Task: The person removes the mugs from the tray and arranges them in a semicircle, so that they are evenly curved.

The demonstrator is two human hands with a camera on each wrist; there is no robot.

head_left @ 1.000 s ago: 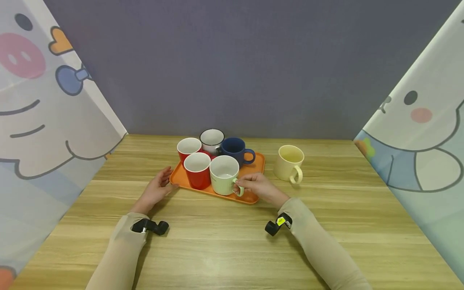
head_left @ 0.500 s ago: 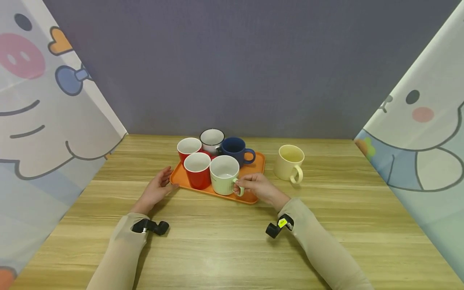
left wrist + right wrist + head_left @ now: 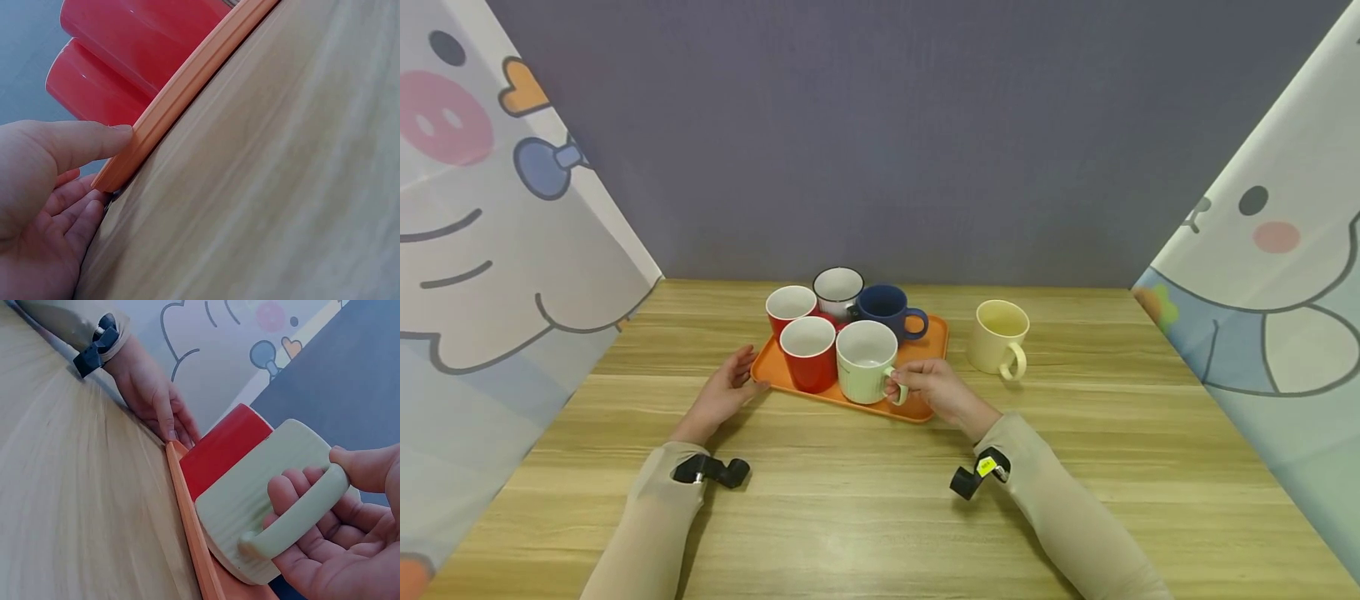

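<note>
Tabletop (image 3: 850, 517), green mug (image 3: 859, 379); right fingers (image 3: 284, 495) through handle (image 3: 303, 517)

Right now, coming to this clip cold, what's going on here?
A person's right hand grips the handle of a pale green mug, upright at the near edge of an orange tray; whether it is fully set down is hard to tell. The left hand touches the tray's near left corner. Grouped with the green mug are two red mugs, a dark-rimmed white mug and a blue mug. A yellow mug stands apart on the table, right of the tray.
</note>
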